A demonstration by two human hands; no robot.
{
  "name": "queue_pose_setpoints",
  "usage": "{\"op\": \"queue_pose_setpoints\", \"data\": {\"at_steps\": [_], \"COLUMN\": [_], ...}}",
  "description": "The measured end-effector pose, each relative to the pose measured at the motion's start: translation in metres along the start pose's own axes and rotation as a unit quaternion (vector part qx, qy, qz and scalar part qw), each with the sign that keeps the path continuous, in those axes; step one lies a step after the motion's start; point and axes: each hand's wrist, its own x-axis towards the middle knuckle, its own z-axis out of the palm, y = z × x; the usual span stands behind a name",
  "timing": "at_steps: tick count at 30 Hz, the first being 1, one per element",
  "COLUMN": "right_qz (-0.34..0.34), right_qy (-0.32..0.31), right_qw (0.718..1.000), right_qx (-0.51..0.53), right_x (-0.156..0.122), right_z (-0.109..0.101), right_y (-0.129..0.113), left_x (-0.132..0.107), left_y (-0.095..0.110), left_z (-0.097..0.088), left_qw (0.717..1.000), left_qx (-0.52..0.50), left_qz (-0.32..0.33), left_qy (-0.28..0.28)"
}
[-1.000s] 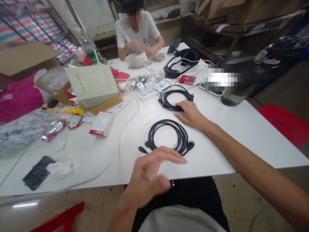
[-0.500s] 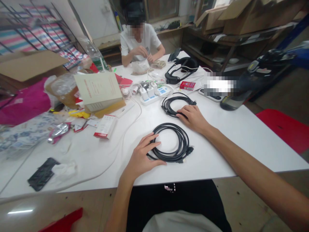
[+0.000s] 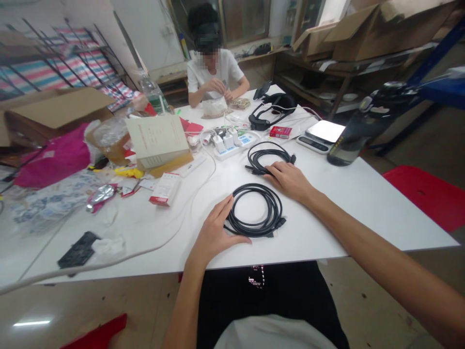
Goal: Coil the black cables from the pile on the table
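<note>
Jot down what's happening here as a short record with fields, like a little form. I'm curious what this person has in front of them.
Left hand: fingers and thumb against a coiled black cable
Right hand: fingertips at a second coiled black cable
Behind the cables: white power strip
Surface: white table
Across the table: person handling a clear plastic bag

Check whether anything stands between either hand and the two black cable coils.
Nothing visible does. The right hand lies directly on the far coil, and the fingers of the left hand touch the left side of the near coil.
</note>
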Motion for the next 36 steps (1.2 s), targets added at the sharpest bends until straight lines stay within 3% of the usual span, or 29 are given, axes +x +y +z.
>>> {"op": "queue_pose_setpoints", "data": {"at_steps": [8,13,17,23,27,28,30,31,33,34,36], "right_qz": [0.002,0.001,0.004,0.000,0.017,0.021,0.028,0.029,0.029,0.028,0.026], "right_qy": [0.018,0.013,0.003,-0.005,-0.030,-0.034,-0.034,-0.032,-0.024,-0.020,-0.015], "right_qw": [1.000,1.000,1.000,1.000,0.999,0.999,0.999,0.999,0.999,0.999,0.998], "right_qx": [-0.005,0.013,0.002,-0.024,-0.011,-0.006,0.006,0.014,0.030,0.038,0.052], "right_x": [-0.002,-0.005,-0.005,-0.005,-0.006,-0.007,-0.007,-0.007,-0.007,-0.006,-0.005], "right_z": [-0.001,-0.005,-0.010,-0.012,-0.010,-0.009,-0.008,-0.008,-0.008,-0.009,-0.011], "right_y": [-0.007,-0.009,-0.013,-0.019,-0.020,-0.019,-0.019,-0.018,-0.018,-0.017,-0.017], "left_x": [-0.003,-0.026,-0.057,-0.083,-0.108,-0.117,-0.132,-0.137,-0.137,-0.133,-0.117], "left_y": [-0.001,0.026,0.050,0.062,0.063,0.059,0.044,0.034,0.008,-0.005,-0.027], "left_z": [0.004,0.007,0.017,0.032,0.061,0.073,0.102,0.117,0.141,0.150,0.160], "left_qw": [0.998,0.986,0.987,0.985,0.971,0.971,0.986,0.992,0.995,0.994,0.994], "left_qx": [0.049,0.106,0.030,-0.033,-0.095,-0.115,-0.118,-0.104,-0.059,-0.050,-0.072], "left_qz": [0.018,0.077,0.085,0.107,0.099,0.114,0.115,0.068,-0.064,-0.087,-0.053], "left_qy": [0.034,0.100,0.137,0.135,0.194,0.177,0.022,-0.022,-0.041,-0.044,-0.067]}}
